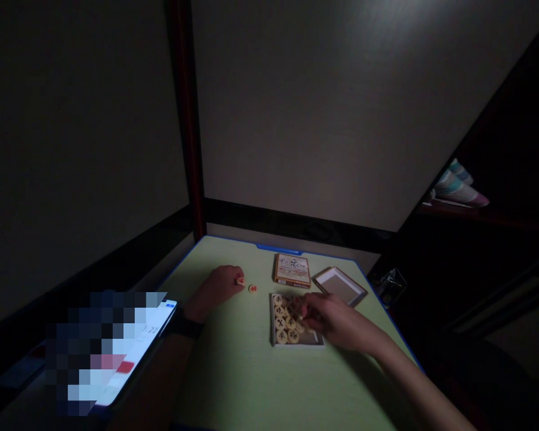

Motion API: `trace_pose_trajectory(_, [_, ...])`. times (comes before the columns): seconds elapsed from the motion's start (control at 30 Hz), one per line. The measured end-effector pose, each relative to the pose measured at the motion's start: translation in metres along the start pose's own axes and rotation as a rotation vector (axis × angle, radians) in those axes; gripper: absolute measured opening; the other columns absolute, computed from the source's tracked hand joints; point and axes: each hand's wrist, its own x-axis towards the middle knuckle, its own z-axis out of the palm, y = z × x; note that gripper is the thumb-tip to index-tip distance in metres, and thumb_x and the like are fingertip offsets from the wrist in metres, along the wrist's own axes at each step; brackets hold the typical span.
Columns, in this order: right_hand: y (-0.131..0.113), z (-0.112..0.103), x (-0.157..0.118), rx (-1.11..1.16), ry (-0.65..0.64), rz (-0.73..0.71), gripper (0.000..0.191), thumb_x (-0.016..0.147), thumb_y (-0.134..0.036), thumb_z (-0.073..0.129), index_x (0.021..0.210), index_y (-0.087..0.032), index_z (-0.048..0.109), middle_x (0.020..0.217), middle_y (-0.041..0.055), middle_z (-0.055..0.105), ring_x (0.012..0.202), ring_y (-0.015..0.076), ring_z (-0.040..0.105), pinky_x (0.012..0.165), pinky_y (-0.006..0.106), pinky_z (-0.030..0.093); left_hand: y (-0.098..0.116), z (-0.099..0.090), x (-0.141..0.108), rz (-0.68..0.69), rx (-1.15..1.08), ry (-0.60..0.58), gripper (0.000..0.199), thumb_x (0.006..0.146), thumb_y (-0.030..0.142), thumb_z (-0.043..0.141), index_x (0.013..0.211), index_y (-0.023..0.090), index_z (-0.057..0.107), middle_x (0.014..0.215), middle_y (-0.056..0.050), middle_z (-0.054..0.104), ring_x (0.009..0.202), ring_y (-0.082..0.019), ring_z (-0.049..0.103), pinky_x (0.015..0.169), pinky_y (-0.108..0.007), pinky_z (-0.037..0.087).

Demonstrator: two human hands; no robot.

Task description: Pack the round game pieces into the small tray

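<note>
My left hand point(225, 282) is closed on the left of the table, with a red-marked Chinese chess piece point(241, 281) at its fingertips. Just right of it, a second red-marked piece point(252, 288) lies flat on the table. An open box tray point(272, 323) holds several round pieces with dark characters, such as this one point(281, 324), mostly along its left side. Over the tray's right part, my right hand point(322, 315) has its fingers pinched together. What they grip, if anything, is hidden, and the hand covers some of the pieces below.
Behind the tray lies a printed box lid point(293, 268); right of that is an open, shallow box part point(341, 286). The green table point(238, 371) has blue edges and stands against a wall. A lit phone point(137, 353) is at the left, and shoes point(458, 185) sit on a shelf at right.
</note>
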Motion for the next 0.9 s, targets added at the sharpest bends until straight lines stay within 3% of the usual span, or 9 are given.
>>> trace_pose_trajectory(0.13, [-0.001,0.017,-0.020,-0.036,-0.006,0.048,0.010,0.087,-0.012,0.054,0.092,-0.019,0.060,0.090,0.0055,0.068,0.075,0.0165,0.061,0.066,0.024,0.040,-0.001,0.001,0.000,0.016,0.023,0.008,0.011,0.076,0.015,0.057,0.082,0.017,0.067,0.083,-0.005,0.071,0.077,-0.017,0.062,0.072,-0.026,0.044])
trace_pose_trajectory(0.43, [-0.008,0.042,-0.021,-0.155,0.003,0.239,0.033,0.091,-0.018,0.052,0.124,-0.017,0.057,0.108,0.0146,0.071,0.092,0.0240,0.069,0.073,0.027,0.045,0.001,-0.001,0.000,-0.008,0.051,-0.002,0.010,0.078,0.016,0.058,0.083,0.017,0.066,0.086,-0.005,0.071,0.081,-0.018,0.064,0.074,-0.027,0.044])
trace_pose_trajectory(0.67, [-0.009,0.037,-0.022,-0.401,-0.018,0.302,0.030,0.087,-0.015,0.055,0.116,-0.017,0.059,0.091,0.0130,0.074,0.080,0.0253,0.069,0.062,0.028,0.038,0.002,-0.002,0.000,-0.011,0.041,-0.034,0.010,0.078,0.017,0.060,0.086,0.016,0.066,0.086,-0.006,0.071,0.080,-0.019,0.064,0.073,-0.028,0.044])
trace_pose_trajectory(0.9, [-0.009,0.035,-0.024,-0.274,-0.006,0.237,0.021,0.089,-0.012,0.048,0.106,-0.018,0.059,0.093,0.0108,0.074,0.081,0.0230,0.069,0.063,0.028,0.036,0.003,-0.003,-0.001,-0.004,0.012,-0.014,0.008,0.076,0.017,0.060,0.081,0.017,0.065,0.084,-0.005,0.071,0.078,-0.018,0.064,0.072,-0.026,0.044])
